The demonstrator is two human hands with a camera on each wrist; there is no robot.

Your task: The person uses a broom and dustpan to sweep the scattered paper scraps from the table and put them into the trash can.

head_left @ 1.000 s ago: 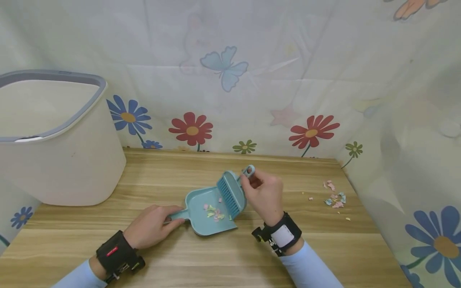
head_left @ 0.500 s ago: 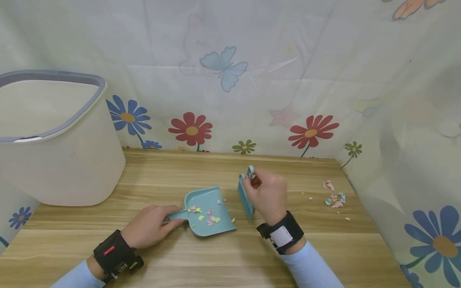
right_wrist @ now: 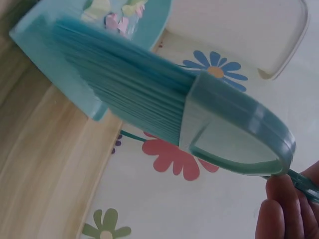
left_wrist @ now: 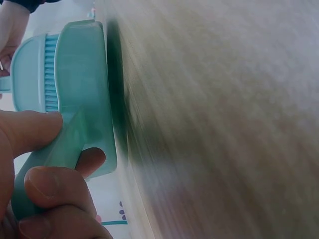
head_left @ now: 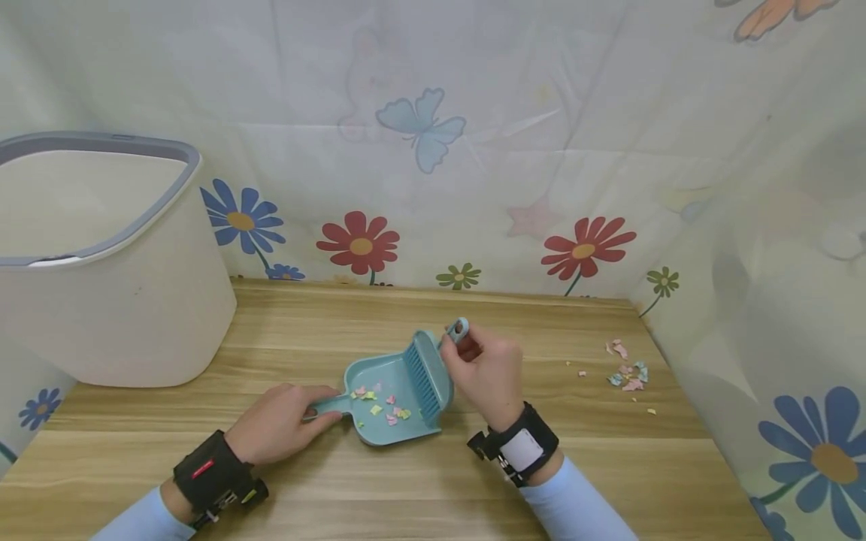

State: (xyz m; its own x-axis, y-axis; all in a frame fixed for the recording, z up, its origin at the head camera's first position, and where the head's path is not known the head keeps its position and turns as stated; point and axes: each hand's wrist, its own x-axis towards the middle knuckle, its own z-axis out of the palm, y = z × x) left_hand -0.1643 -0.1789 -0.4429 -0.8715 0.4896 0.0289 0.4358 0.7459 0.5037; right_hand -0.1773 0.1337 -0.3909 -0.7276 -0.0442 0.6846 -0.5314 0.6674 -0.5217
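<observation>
My left hand (head_left: 280, 424) grips the short handle of a teal dustpan (head_left: 399, 432), which lies on the wooden table. Pink and yellow paper scraps (head_left: 376, 410) are spread over the pan's floor. In my right hand (head_left: 489, 372) is a small teal hand brush (head_left: 436, 372), its looped handle end poking out above the fingers. The bristles (right_wrist: 134, 89) point down into the pan at its open right edge. From the left wrist view, thumb and curled fingers wrap the dustpan handle (left_wrist: 65, 144), and the brush head (left_wrist: 27, 72) shows behind the pan.
At the left stands a tall white bin (head_left: 142, 300) with a grey rim. A small pile of torn paper (head_left: 631, 376) lies on the right of the wooden table (head_left: 325, 488), with a few loose bits near it. A flower-printed sheet (head_left: 291, 150) hangs behind.
The brush went right, off the pan's lip, then came back left over its open edge. Scraps in the pan spread toward the handle; bits at the lip are no longer visible. The left hand barely moved.
</observation>
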